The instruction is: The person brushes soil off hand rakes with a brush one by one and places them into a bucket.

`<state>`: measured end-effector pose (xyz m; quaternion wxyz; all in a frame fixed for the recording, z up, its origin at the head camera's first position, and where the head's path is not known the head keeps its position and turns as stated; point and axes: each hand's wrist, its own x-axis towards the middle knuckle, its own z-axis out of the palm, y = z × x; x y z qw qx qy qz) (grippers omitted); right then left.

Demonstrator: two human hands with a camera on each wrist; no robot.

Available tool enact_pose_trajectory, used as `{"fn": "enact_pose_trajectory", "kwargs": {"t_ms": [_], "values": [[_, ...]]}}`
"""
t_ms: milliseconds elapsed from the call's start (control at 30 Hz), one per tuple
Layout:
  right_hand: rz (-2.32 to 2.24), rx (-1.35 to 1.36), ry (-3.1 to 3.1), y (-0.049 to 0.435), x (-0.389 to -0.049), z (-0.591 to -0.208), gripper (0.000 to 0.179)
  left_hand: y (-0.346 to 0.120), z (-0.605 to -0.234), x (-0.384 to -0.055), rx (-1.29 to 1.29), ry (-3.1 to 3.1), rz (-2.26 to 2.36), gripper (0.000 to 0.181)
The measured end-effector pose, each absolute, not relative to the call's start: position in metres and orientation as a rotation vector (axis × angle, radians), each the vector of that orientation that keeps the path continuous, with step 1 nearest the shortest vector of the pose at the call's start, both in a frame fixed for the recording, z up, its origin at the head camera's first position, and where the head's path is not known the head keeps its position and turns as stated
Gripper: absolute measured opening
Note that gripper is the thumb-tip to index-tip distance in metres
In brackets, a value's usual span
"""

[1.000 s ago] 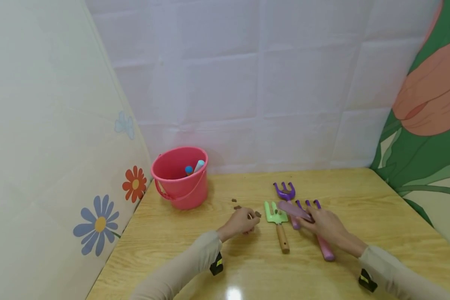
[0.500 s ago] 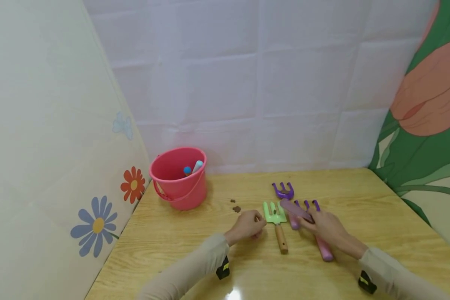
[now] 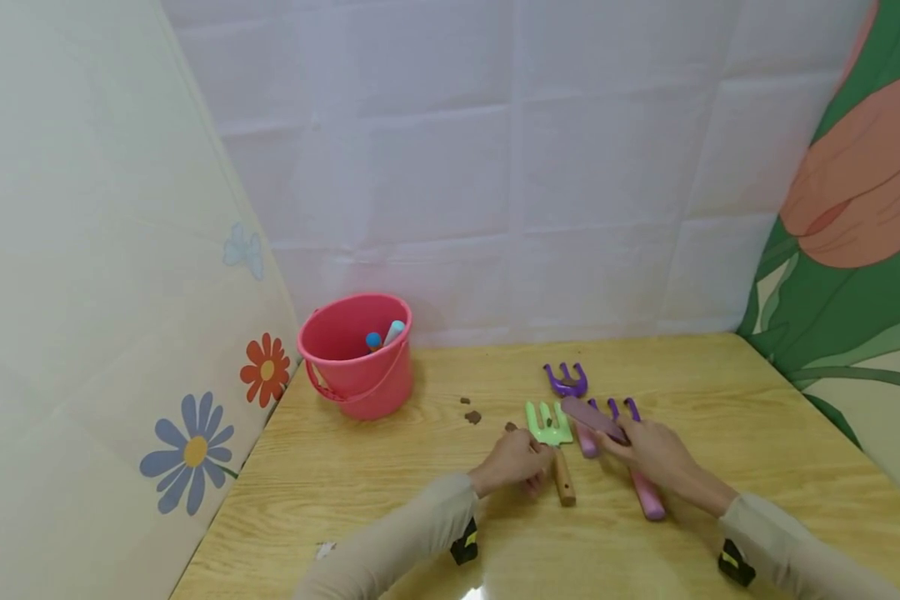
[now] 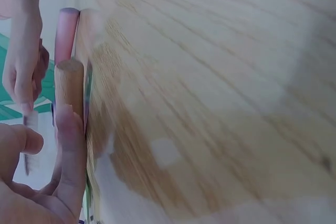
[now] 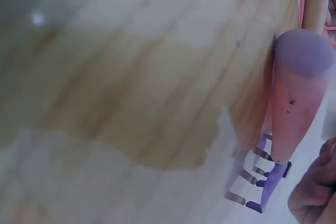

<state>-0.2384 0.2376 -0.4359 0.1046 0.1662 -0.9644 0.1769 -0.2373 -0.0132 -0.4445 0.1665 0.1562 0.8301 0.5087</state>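
Note:
My left hand [image 3: 516,461] is at the wooden handle [image 3: 564,479] of a light green hand fork [image 3: 550,426] lying on the table. In the left wrist view one finger [image 4: 68,140] lies straight against that handle [image 4: 71,85], the thumb apart. My right hand [image 3: 652,450] holds a flat mauve bar [image 3: 591,417] between thumb and fingers; its kind is unclear. Below that hand lies a purple hand rake with a pink handle [image 3: 647,496], seen close in the right wrist view as a pink handle [image 5: 299,103]. Another purple rake [image 3: 567,382] lies behind, its pink handle partly covered by the bar.
Several brown crumbs, such as this larger one [image 3: 473,417], lie left of the green fork. A red bucket [image 3: 367,375] stands at the back left, with a blue-tipped thing [image 3: 373,340] and a pale blue one [image 3: 393,332] inside. Cloth walls [image 3: 420,167] border the table [image 3: 397,500].
My left hand has moved right, from beside the brown crumbs to the green fork's handle. My right hand stays nearly in place with the mauve bar.

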Motion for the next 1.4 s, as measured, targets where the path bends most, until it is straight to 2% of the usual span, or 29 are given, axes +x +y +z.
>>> {"fn": "enact_pose_trajectory", "kwargs": {"t_ms": [367,1400], "values": [[0.529,0.474,-2.853,0.237,-0.238,-0.43,0.041,-0.001,-0.447,-0.233,0.4,2.35,1.399,0.04],[0.503,0.535,-2.81,0.234,-0.241,-0.429,0.036,0.011,-0.449,-0.236,0.344,2.438,1.283,0.045]]}}
